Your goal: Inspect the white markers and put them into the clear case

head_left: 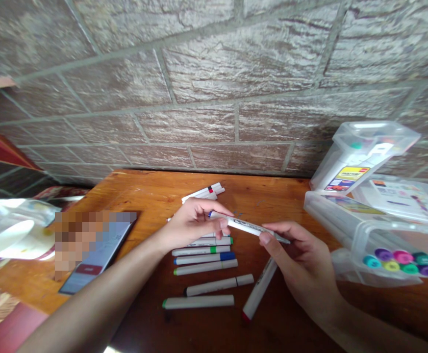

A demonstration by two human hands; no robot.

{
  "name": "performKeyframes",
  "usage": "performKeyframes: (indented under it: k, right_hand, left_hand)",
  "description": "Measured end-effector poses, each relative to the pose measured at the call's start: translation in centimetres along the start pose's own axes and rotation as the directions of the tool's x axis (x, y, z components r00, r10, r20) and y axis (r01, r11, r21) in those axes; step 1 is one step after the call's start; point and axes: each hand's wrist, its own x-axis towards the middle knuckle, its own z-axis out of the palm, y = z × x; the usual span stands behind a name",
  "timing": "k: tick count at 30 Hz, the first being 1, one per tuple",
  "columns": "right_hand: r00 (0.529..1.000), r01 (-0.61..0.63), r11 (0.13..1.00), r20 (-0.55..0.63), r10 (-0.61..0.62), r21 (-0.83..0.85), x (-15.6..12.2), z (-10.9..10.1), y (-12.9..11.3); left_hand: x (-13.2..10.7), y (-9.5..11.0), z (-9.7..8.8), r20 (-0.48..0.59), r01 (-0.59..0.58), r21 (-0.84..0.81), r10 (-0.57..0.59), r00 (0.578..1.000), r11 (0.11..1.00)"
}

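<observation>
A white marker with a dark blue end is held level above the table between both hands. My left hand pinches it near the blue end with thumb and fingers. At the other, greyish end, my right hand grips it between thumb and fingers. Several white markers lie in a rough column below, among them a green-banded marker, a blue-capped marker and a black-ended marker. A red-ended marker lies slanted under my right hand. My left hand partly hides the markers behind it.
Clear plastic marker cases stand at the right: an upright case and a lying case with several coloured marker ends showing. A tablet or phone lies at the left, partly pixelated. Behind the wooden table rises a brick-patterned wall.
</observation>
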Motion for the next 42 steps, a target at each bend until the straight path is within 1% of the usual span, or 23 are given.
performKeyframes:
  k: [6, 22, 26, 35, 42]
  right_hand:
    - [1.000, -0.003, 1.000, 0.007, 0.003, 0.000, -0.09, -0.11, -0.13]
    - [0.999, 0.033, 0.999, 0.013, -0.033, -0.011, 0.07, 0.00, -0.06]
    - [0.999, 0.032, 0.999, 0.023, -0.031, -0.024, 0.00, -0.04, 0.06]
    - [0.999, 0.032, 0.999, 0.025, -0.032, 0.002, 0.04, 0.06, 0.08]
    - [0.999, 0.026, 0.999, 0.035, -0.025, -0.020, 0.04, -0.04, -0.08]
  left_hand:
    - [-0.07, 0.03, 0.15, -0.016, 0.028, 0.033, -0.028, 0.999, 0.999]
    - [-0.07, -0.06, 0.21, -0.023, 0.015, 0.029, -0.015, 1.000, 0.999]
    - [-0.12, -0.02, 0.16, -0.026, 0.014, 0.023, -0.013, 1.000, 1.000]
    - [0.01, -0.09, 0.10, -0.024, 0.012, 0.028, -0.011, 1.000, 1.000]
    - [-0.12, -0.06, 0.20, -0.023, -0.006, 0.033, 0.007, 1.000, 0.999]
